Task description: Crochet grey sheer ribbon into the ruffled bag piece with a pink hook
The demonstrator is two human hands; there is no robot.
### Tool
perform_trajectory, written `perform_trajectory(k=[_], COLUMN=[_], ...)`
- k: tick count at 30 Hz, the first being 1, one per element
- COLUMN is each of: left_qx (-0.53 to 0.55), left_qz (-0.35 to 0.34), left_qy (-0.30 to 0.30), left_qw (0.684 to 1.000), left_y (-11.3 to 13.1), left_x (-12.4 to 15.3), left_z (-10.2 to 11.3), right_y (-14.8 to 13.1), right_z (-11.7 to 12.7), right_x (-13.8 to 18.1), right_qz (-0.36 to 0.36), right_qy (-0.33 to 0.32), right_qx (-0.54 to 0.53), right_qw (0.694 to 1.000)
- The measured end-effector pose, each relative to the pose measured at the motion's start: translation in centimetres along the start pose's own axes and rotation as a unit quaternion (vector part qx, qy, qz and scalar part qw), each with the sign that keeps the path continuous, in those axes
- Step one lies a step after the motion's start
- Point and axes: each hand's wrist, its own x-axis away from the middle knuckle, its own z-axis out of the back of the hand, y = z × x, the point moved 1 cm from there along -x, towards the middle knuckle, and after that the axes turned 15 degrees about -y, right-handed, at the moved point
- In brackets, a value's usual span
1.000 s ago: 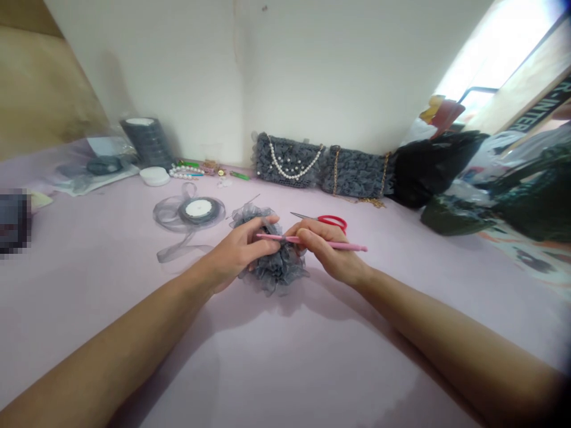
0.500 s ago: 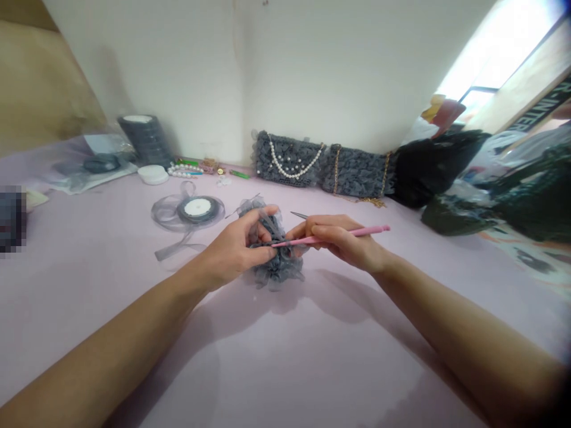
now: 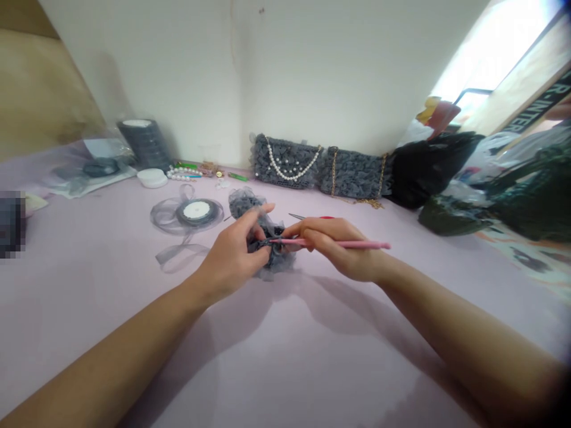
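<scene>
The pink hook [image 3: 359, 244] has levelled, right fingers [image 3: 322, 245] pinching it, left fingers [image 3: 259, 258] pinching grey ruffles [image 3: 281, 261]; its tip seems buried.

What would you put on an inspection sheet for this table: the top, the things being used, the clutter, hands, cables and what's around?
Surface: pale pink tabletop, with arm shadows across it.
Job's things: ruffled grey piece between the hands; the tip of the pink crochet hook is at it.
Clutter: ribbon spool with loose loops, stacked spools, white disc, pearl beads; scissors partly hidden.
Hands: left hand pinches the grey piece; right hand grips the hook.
Cables: nothing seen.
Surroundings: pale wall behind; pearl-chained purse, gold-chained purse and black bag along the back; bright window upper right.
</scene>
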Motion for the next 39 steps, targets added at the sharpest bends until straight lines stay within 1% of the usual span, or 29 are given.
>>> perform_trajectory(k=[3, 5, 6, 7, 9, 10, 12, 13, 14, 15, 16, 18, 20, 23, 25, 28, 31, 33, 34, 35, 37, 39], left_qx=[-0.098, -0.114, -0.100, -0.065, 0.069, 0.161, 0.334, 0.395, 0.431, 0.443, 0.438, 0.397, 0.348, 0.300, 0.284, 0.282, 0.286, 0.290, 0.300, 0.319, 0.360, 0.369], left_qz=[-0.020, -0.026, -0.021, -0.011, 0.023, 0.047, 0.094, 0.116, 0.133, 0.146, 0.154, 0.160, 0.158, 0.153, 0.153, 0.153, 0.136, 0.122, 0.118, 0.114, 0.099, 0.083], left_qy=[0.054, 0.081, 0.093, 0.102, 0.112, 0.108, 0.075, 0.049, 0.019, -0.013, -0.040, -0.086, -0.111, -0.113, -0.113, -0.127, -0.136, -0.134, -0.135, -0.145, -0.171, -0.180], left_qw=[0.994, 0.990, 0.990, 0.993, 0.991, 0.980, 0.935, 0.910, 0.892, 0.884, 0.885, 0.900, 0.917, 0.935, 0.940, 0.938, 0.939, 0.940, 0.937, 0.930, 0.912, 0.908], left_y=[0.4, 0.5, 0.4, 0.3, 0.0, -0.1, -0.2, -0.1, -0.1, 0.0, 0.1, 0.1, -0.1, -0.4, -0.7, -1.1, -1.3, -1.3, -1.2, -1.0, -0.7, -0.5], left_x=[0.2, 0.2, 0.2, 0.1, -0.1, -0.2, -0.4, -0.4, -0.4, -0.3, -0.3, -0.1, -0.1, -0.1, -0.1, -0.2, -0.2, -0.1, -0.1, -0.1, -0.1, -0.1], left_z=[-0.5, -1.2, -1.5, -1.9, -2.5, -2.7, -2.7, -2.5, -2.2, -1.7, -1.2, -0.1, 0.9, 1.7, 2.1, 2.4, 2.7, 2.5, 2.3, 1.9, 1.1, 0.5], right_y=[-1.0, -1.0, -0.8, -0.4, 0.4, 0.9, 1.6, 1.8, 1.9, 1.9, 1.9, 1.5, 1.0, 0.2, -0.1, 0.0, 0.4, 0.6, 0.6, 0.5, 0.3, 0.0], right_z=[-1.2, -2.6, -3.4, -4.2, -5.3, -5.6, -5.7, -5.5, -5.1, -4.7, -4.2, -3.1, -2.3, -1.3, -0.9, -0.5, -0.5, -0.8, -1.1, -1.5, -2.3, -3.1], right_x=[-0.2, -0.4, -0.5, -0.7, -1.0, -1.2, -1.3, -1.3, -1.2, -1.1, -1.0, -0.7, -0.4, -0.2, 0.0, 0.1, 0.1, 0.1, 0.0, -0.1, -0.4, -0.6], right_qz=[0.020, 0.036, 0.030, 0.029, 0.043, 0.056, 0.098, 0.123, 0.150, 0.172, 0.189, 0.198, 0.181, 0.135, 0.094, 0.034, -0.003, -0.009, -0.005, 0.003, 0.016, 0.013], right_qy=[0.017, 0.037, 0.046, 0.066, 0.114, 0.136, 0.172, 0.182, 0.184, 0.177, 0.160, 0.107, 0.051, -0.011, -0.039, -0.059, -0.061, -0.052, -0.040, -0.020, 0.037, 0.091], right_qx=[0.113, 0.200, 0.242, 0.288, 0.360, 0.380, 0.389, 0.381, 0.368, 0.350, 0.327, 0.269, 0.207, 0.139, 0.107, 0.037, -0.090, -0.164, -0.179, -0.176, -0.132, -0.091], right_qw=[0.993, 0.978, 0.969, 0.955, 0.925, 0.913, 0.900, 0.898, 0.899, 0.904, 0.912, 0.937, 0.960, 0.981, 0.989, 0.997, 0.994, 0.985, 0.983, 0.984, 0.990, 0.992])
